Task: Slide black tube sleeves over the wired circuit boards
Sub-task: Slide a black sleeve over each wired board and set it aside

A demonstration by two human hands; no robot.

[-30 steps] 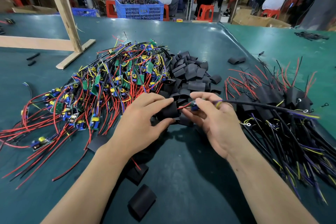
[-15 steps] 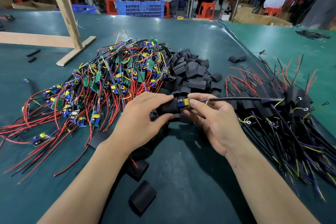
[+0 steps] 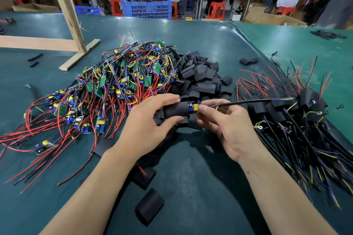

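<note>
1. Just above the middle of the frame, the left hand (image 3: 150, 120) grips a black tube sleeve (image 3: 176, 109), thumb underneath and fingers curled over the top.
2. The right hand (image 3: 227, 122) pinches the wired circuit board (image 3: 194, 108) by its exposed end. Only a blue and yellow tip shows at the sleeve's mouth; the rest is inside.
3. From that pinch a black cable (image 3: 248, 101) runs off to the right, splitting into thin yellow and purple leads.
4. The sleeve looks light and soft, a flattened tube that would collapse under a hard squeeze. I would hold it by its flat edges so the mouth stays open.
5. The board looks small, stiff and rather fragile, its components likely to snag on the sleeve's lip. Its bare edges near the cable seem the safest hold, better than pulling on the leads.
6. Both forearms come up from the bottom of the frame and meet at the workpiece, wrists raised off the green table (image 3: 191, 177).
7. To the left lies a tangled heap of bare boards (image 3: 122, 80) with red and black wires; behind the hands is a pile of loose sleeves (image 3: 202, 74); on the right, finished sleeved boards (image 3: 309, 105) lie in a bundle.
8. A few stray sleeves (image 3: 150, 205) lie on the table, low in the frame between the arms.
</note>
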